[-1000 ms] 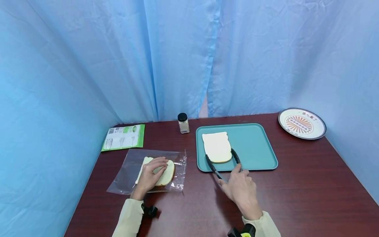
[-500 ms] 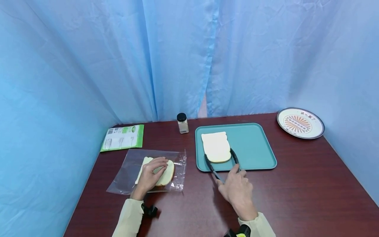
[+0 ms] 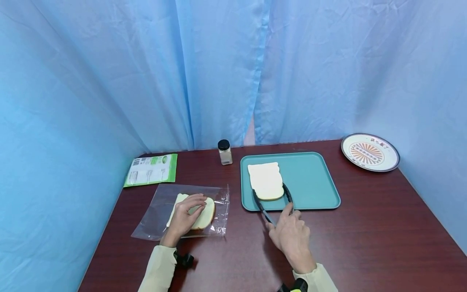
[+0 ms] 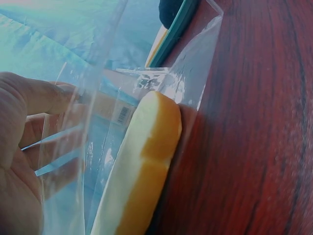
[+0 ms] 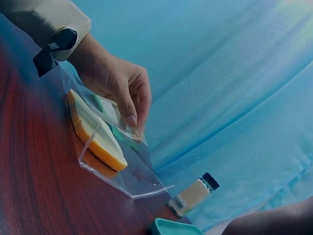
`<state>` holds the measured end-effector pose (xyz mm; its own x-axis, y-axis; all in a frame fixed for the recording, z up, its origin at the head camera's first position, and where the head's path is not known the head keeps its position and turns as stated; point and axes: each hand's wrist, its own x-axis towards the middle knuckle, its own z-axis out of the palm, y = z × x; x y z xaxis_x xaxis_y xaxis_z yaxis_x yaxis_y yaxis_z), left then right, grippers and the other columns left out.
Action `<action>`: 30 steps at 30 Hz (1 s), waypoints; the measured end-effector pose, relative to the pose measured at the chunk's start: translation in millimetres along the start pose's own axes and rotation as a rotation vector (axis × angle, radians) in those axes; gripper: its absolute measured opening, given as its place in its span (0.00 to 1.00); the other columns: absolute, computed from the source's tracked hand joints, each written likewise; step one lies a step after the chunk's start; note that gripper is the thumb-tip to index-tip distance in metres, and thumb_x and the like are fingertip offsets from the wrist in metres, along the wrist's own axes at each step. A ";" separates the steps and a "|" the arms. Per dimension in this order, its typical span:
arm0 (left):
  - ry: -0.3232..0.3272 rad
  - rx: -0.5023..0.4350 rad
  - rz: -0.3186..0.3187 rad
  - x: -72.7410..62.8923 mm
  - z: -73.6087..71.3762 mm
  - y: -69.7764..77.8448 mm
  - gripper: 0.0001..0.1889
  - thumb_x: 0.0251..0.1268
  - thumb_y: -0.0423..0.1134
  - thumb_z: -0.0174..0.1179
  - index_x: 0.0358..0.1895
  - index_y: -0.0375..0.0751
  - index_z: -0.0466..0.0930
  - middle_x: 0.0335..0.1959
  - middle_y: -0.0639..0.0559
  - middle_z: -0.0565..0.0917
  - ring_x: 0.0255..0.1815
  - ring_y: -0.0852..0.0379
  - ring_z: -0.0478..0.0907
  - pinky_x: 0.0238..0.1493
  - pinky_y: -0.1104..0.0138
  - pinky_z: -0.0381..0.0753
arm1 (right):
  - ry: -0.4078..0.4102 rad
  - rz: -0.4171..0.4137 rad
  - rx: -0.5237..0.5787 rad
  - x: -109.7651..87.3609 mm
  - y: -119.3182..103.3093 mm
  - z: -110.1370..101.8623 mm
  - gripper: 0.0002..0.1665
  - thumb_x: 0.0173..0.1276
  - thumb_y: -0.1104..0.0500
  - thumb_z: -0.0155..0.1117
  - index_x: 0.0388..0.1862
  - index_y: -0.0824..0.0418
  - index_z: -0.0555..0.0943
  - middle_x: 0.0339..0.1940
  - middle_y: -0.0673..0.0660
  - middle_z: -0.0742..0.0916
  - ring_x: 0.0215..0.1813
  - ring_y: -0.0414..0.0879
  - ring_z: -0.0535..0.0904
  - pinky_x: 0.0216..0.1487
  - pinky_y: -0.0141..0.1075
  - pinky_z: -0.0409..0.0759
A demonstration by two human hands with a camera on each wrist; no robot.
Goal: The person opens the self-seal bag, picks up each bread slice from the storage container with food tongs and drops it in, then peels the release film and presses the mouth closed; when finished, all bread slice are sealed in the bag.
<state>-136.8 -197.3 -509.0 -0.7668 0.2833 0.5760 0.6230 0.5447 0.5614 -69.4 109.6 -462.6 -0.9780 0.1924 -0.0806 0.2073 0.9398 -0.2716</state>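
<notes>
Head view: left hand (image 3: 187, 214) pinches a bag (image 3: 157, 211) containing bread (image 3: 207, 215); right hand (image 3: 293, 237) grips tongs (image 3: 258, 203) straddling another slice (image 3: 266, 180).

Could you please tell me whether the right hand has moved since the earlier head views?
Yes, slightly: the right hand has shifted leftward against the teal tray.

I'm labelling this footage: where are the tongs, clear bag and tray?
Tongs (image 3: 259, 205): head view, dark left prong.
Clear bag (image 3: 157, 211): head view, left portion.
Tray (image 3: 309, 181): head view, bare right half.
</notes>
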 end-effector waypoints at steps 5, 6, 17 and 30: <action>0.002 -0.007 -0.005 0.2 -0.5 0.2 0.09 0.48 0.20 0.71 0.33 0.33 0.89 0.42 0.41 0.90 0.51 0.41 0.86 0.58 0.63 0.83 | 0.016 -0.013 0.000 0.0 2.9 1.7 0.55 0.63 0.42 0.70 0.71 0.81 0.60 0.44 0.81 0.80 0.29 0.67 0.82 0.21 0.51 0.81; 0.001 -0.008 -0.008 0.2 -0.6 0.2 0.09 0.48 0.20 0.71 0.33 0.33 0.89 0.42 0.41 0.90 0.51 0.41 0.86 0.58 0.63 0.83 | 0.019 -0.015 0.001 0.0 3.5 2.0 0.55 0.63 0.42 0.70 0.70 0.81 0.60 0.43 0.81 0.80 0.28 0.66 0.82 0.20 0.51 0.80; -0.001 -0.006 0.003 1.0 -0.7 0.1 0.09 0.48 0.20 0.71 0.34 0.33 0.89 0.42 0.41 0.90 0.51 0.41 0.86 0.61 0.72 0.80 | 0.012 -0.011 0.010 0.3 7.2 2.2 0.53 0.64 0.42 0.69 0.70 0.79 0.60 0.41 0.79 0.80 0.28 0.66 0.82 0.20 0.51 0.79; -0.006 -0.007 0.005 1.0 0.2 -2.3 0.09 0.49 0.20 0.71 0.34 0.32 0.89 0.42 0.40 0.90 0.50 0.41 0.86 0.56 0.56 0.84 | -0.040 -0.001 0.029 2.4 15.3 3.3 0.52 0.67 0.41 0.66 0.73 0.76 0.58 0.45 0.77 0.80 0.32 0.66 0.82 0.25 0.53 0.81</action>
<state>-139.0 -198.2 -509.9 -0.7647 0.2910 0.5750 0.6278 0.5375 0.5629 -68.5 123.5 -470.1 -0.9766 0.1795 -0.1185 0.2075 0.9312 -0.2996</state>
